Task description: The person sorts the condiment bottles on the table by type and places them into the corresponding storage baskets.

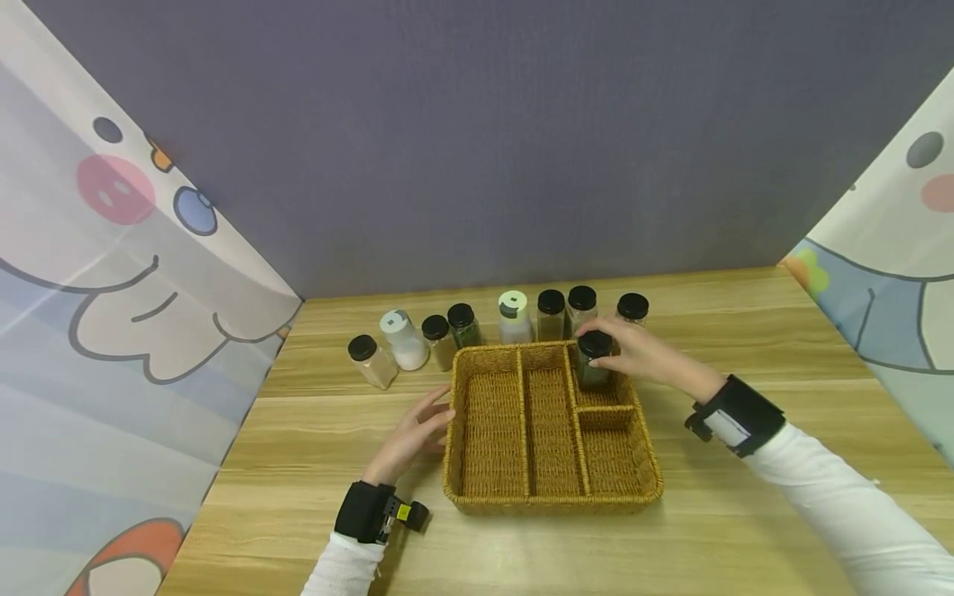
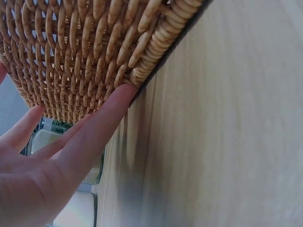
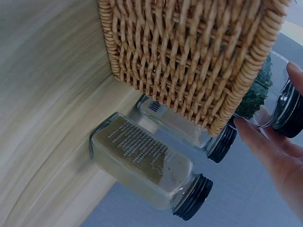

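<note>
A wicker basket (image 1: pixel 551 502) with several compartments stands on the table. My right hand (image 1: pixel 633 351) grips a glass spice jar (image 1: pixel 592 374) with a black lid, lowered partly into the back right compartment. Dark green flakes (image 3: pixel 258 94) show through its glass in the right wrist view, and the jar's lower part is hidden behind the wicker wall. On the basket's left side rests my left hand (image 1: pixel 408 437), its fingers fairly straight. One fingertip touches the weave (image 2: pixel 85 61) low down by the table in the left wrist view.
Behind the basket stand several black-lidded jars (image 1: pixel 550 316) and a white-capped bottle (image 1: pixel 514 319). Left of these are a second white-capped bottle (image 1: pixel 405 341) and a pale-filled jar (image 1: pixel 373 362). A jar with printed text (image 3: pixel 142 161) stands just right of the basket. A grey wall (image 1: pixel 522 165) rises at the back.
</note>
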Available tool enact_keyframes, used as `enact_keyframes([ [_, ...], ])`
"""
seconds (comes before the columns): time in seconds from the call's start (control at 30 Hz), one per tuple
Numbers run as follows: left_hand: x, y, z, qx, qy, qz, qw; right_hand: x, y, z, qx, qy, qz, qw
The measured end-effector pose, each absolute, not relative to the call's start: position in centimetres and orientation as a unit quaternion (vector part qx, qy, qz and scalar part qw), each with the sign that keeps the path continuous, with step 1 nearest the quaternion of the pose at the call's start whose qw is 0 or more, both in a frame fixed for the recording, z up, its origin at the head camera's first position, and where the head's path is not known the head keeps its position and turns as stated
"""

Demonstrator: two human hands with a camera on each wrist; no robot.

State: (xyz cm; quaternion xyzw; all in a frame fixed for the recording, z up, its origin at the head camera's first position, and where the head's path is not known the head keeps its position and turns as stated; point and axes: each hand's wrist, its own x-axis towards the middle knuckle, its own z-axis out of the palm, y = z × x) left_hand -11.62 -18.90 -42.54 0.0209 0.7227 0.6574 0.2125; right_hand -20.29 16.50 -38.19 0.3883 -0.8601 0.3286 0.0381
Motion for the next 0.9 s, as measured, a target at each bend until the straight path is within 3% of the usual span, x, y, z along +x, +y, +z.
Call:
enact_keyframes([
  [0.47,-11.7,-18.9,-42.8,0.021,0.719,0.662,0.211,-20.4,16.6,-38.6,0.377,-0.869,0.319,0.015],
  [0.9,-12.2,-19.6,-44.8,0.017,0.719,0.665,0.2,-20.5,16.7,-39.0,0.393,-0.866,0.308,0.027],
])
